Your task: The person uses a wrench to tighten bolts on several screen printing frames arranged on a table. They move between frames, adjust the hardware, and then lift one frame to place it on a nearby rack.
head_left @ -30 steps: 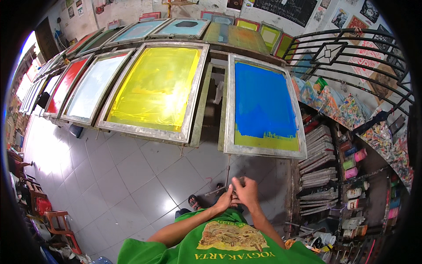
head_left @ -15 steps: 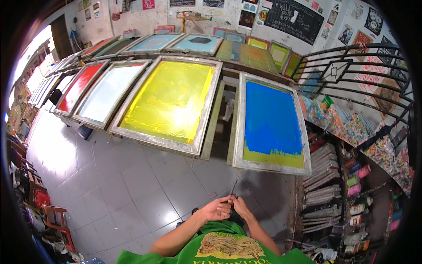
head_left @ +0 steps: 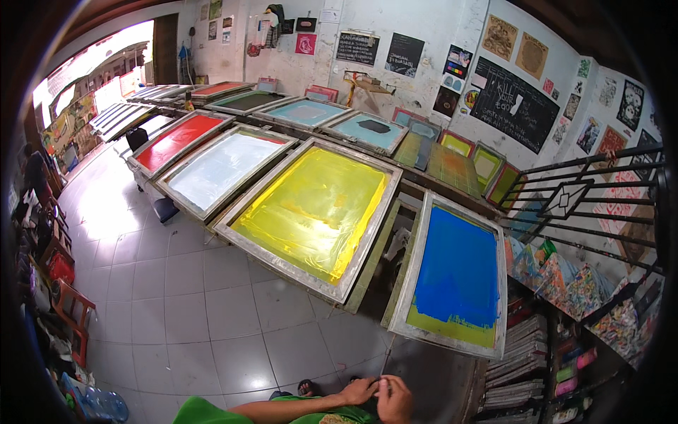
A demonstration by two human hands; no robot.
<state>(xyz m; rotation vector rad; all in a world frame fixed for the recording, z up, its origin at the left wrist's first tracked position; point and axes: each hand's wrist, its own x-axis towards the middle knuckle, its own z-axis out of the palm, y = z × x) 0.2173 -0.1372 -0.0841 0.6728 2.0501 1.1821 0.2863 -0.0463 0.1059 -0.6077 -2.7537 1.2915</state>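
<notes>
My hands are together at the bottom, in front of my green shirt [head_left: 205, 410]. A thin, dark rod-like tool [head_left: 385, 362] sticks up from between them toward the nearest frame; its exact kind cannot be made out. My right hand [head_left: 395, 400] is closed around its lower part. The fingers of my left hand [head_left: 359, 391] are closed on it beside the right hand. Just beyond lies a screen-printing frame with blue ink [head_left: 455, 268], tilted toward me. To its left is a larger frame with yellow ink [head_left: 311, 205].
More screens stretch left: one white [head_left: 219, 169], one red [head_left: 176, 141]. Behind them lies a second row with pale blue screens [head_left: 367, 132]. A black metal railing [head_left: 593, 184] and shelf of stacked frames [head_left: 512, 367] stand right. Red chairs [head_left: 70, 311] line the left.
My view has tilted up and turned, so the screens and my hands sit lower in the picture. Both hands still hold the thin tool together.
</notes>
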